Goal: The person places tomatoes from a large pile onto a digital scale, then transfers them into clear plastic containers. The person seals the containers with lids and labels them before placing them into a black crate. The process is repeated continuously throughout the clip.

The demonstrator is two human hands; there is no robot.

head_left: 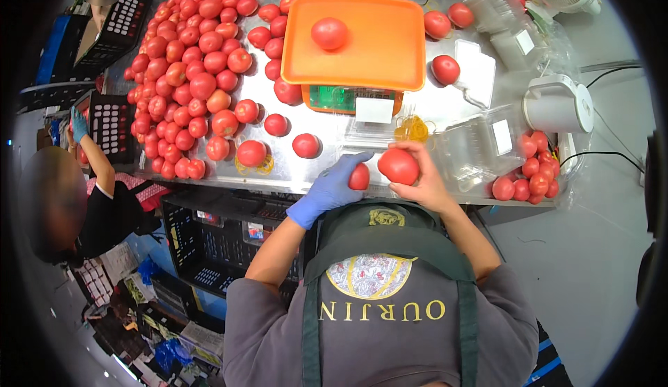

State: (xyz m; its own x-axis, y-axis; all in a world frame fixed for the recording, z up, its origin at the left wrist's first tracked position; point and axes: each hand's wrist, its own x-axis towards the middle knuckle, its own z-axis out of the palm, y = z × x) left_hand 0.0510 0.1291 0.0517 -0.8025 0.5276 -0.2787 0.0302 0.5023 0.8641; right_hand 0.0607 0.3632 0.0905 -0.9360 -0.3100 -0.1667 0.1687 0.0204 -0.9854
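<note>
My left hand (332, 186), in a blue glove, is closed round a smaller red tomato (359, 177) at the table's near edge. Beside it my bare right hand (431, 186) grips a larger red tomato (399, 166), its fingers curled over the top and side. The two tomatoes are held close together, just in front of my apron. Beyond them is an orange tray (390, 39) on a weighing scale (330, 99) with a green display; one tomato (329, 33) lies on the tray. Yellow rubber bands (412, 129) lie just past my right hand.
A large heap of tomatoes (188, 88) covers the table's left side. Transparent plastic boxes (473, 147), a white device (557, 105) and bagged tomatoes (537, 175) stand right. Black crates (202, 241) sit below the table. Another person (97, 213) works at the left.
</note>
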